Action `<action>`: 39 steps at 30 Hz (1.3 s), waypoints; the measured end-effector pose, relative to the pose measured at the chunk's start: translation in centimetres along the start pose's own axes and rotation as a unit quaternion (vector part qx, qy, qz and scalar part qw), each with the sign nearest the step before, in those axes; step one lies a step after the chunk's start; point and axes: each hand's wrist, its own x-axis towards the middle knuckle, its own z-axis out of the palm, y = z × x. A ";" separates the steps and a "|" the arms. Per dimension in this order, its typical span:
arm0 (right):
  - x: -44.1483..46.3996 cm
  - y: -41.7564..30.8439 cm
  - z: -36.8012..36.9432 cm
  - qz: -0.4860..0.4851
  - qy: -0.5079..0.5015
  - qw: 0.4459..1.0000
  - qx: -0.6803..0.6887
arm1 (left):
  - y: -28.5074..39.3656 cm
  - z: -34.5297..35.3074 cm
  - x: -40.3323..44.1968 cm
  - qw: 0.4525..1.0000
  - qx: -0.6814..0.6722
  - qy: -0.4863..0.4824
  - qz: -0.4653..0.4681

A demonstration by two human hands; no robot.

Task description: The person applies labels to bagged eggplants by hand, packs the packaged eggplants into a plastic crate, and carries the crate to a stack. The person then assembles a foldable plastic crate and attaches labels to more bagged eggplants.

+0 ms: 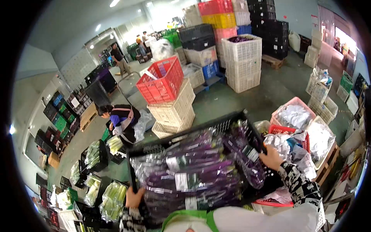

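Note:
A black crate (188,129) full of purple eggplants (208,174) in clear plastic bags with white labels is held up in front of my body, tilted. My left hand (134,197) grips its near left side, with the fingers partly hidden by the rim. At the right side, my right hand (271,157) is closed round the rim. Both sleeves are black and white patterned. One bagged bundle lies slanted at the crate's right end.
Stacked white crates with a red crate (160,81) stand ahead. A crouching person (123,121) is at the left, beside crates of green vegetables (113,201). Crates of crumpled plastic (295,114) are at the right. A white crate stack (242,63) stands farther back.

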 end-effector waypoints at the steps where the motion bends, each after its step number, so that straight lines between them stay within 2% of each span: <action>1: 0.9 -0.9 0.6 0.023 0.003 1.000 0.019 | 0.6 -0.3 2.8 1.000 0.006 -0.004 -0.001; 2: 3.2 -1.6 0.3 0.038 0.026 0.998 0.033 | 2.1 0.5 6.9 0.999 -0.033 -0.009 0.037; 3: 6.0 0.8 1.6 -0.034 0.048 0.997 0.051 | 3.9 2.0 10.6 0.994 -0.078 -0.018 0.070; 4: 7.3 0.3 1.1 -0.043 0.055 0.996 0.046 | 7.5 2.6 12.4 0.981 -0.168 -0.066 0.069; 6: 9.2 -1.8 -0.6 0.036 0.069 0.996 0.042 | 12.1 4.3 17.5 0.993 -0.054 -0.070 0.074; 7: 10.7 -1.2 -0.2 0.002 0.123 0.991 0.050 | 13.5 5.7 20.2 0.989 -0.066 -0.084 0.098; 8: 10.8 -1.0 -0.6 0.075 0.088 0.992 0.056 | 14.1 7.0 23.2 0.985 -0.020 -0.088 0.145; 10: 12.1 -0.1 -0.6 0.080 0.134 0.987 0.028 | 19.1 9.9 27.7 0.974 -0.098 -0.153 0.138; 12: 14.0 3.1 0.8 0.134 0.185 0.974 -0.004 | 24.1 13.3 32.5 0.964 -0.088 -0.192 0.161; 13: 15.7 2.8 0.4 0.172 0.186 0.967 0.029 | 25.7 15.7 35.6 0.953 -0.079 -0.224 0.189; 14: 17.0 2.4 0.0 0.210 0.174 0.960 0.060 | 27.8 17.7 38.4 0.937 0.002 -0.204 0.282; 16: 20.2 3.3 0.7 0.261 0.250 0.932 -0.009 | 31.5 22.3 43.6 0.928 -0.047 -0.237 0.283; 17: 23.0 4.5 0.3 0.242 0.257 0.934 0.047 | 34.8 24.2 46.0 0.922 -0.027 -0.236 0.307; 18: 24.6 5.2 -0.2 0.236 0.250 0.934 0.101 | 37.6 25.4 47.1 0.915 0.004 -0.245 0.319; 19: 26.5 3.7 -0.9 0.248 0.254 0.923 0.151 | 40.4 26.6 48.2 0.921 0.022 -0.226 0.315; 20: 28.4 2.1 -1.8 0.249 0.258 0.918 0.168 | 43.1 27.4 49.0 0.917 0.018 -0.247 0.312; 22: 29.1 3.9 -2.0 0.279 0.242 0.926 0.071 | 44.2 30.1 52.4 0.902 -0.044 -0.290 0.316; 23: 29.4 4.2 -1.7 0.277 0.283 0.917 0.048 | 46.4 30.0 51.9 0.903 -0.017 -0.271 0.334; 24: 30.4 3.5 -2.2 0.271 0.326 0.906 0.023 | 47.0 31.4 53.7 0.886 -0.049 -0.319 0.333; 26: 33.3 1.4 -4.6 0.327 0.283 0.901 0.018 | 49.8 34.6 56.7 0.873 -0.089 -0.350 0.327; 28: 37.5 2.6 -5.3 0.344 0.286 0.894 0.014 | 51.5 39.8 63.0 0.869 -0.041 -0.302 0.389; 29: 37.6 3.3 -4.8 0.343 0.280 0.896 0.006 | 55.6 38.0 59.3 0.881 -0.017 -0.257 0.397; 30: 39.0 3.7 -4.4 0.352 0.275 0.895 0.003 | 58.0 39.3 61.5 0.870 0.035 -0.311 0.381; 32: 43.4 5.3 -4.5 0.368 0.335 0.866 -0.047 | 63.1 43.6 64.4 0.857 -0.041 -0.347 0.378; 33: 44.8 7.2 -4.4 0.335 0.360 0.870 -0.041 | 65.2 46.3 66.6 0.840 -0.024 -0.311 0.444; 35: 47.8 7.2 -7.3 0.403 0.318 0.858 0.015 | 72.5 47.4 64.6 0.845 -0.020 -0.364 0.391; 36: 47.2 4.3 -7.5 0.426 0.312 0.849 0.034 | 72.4 49.3 65.3 0.840 -0.004 -0.365 0.401; 38: 47.4 7.9 -7.0 0.380 0.397 0.835 -0.016 | 73.5 55.0 68.4 0.823 0.046 -0.351 0.444; 39: 48.6 9.0 -7.8 0.395 0.399 0.826 0.054 | 77.7 55.6 66.8 0.811 0.095 -0.366 0.446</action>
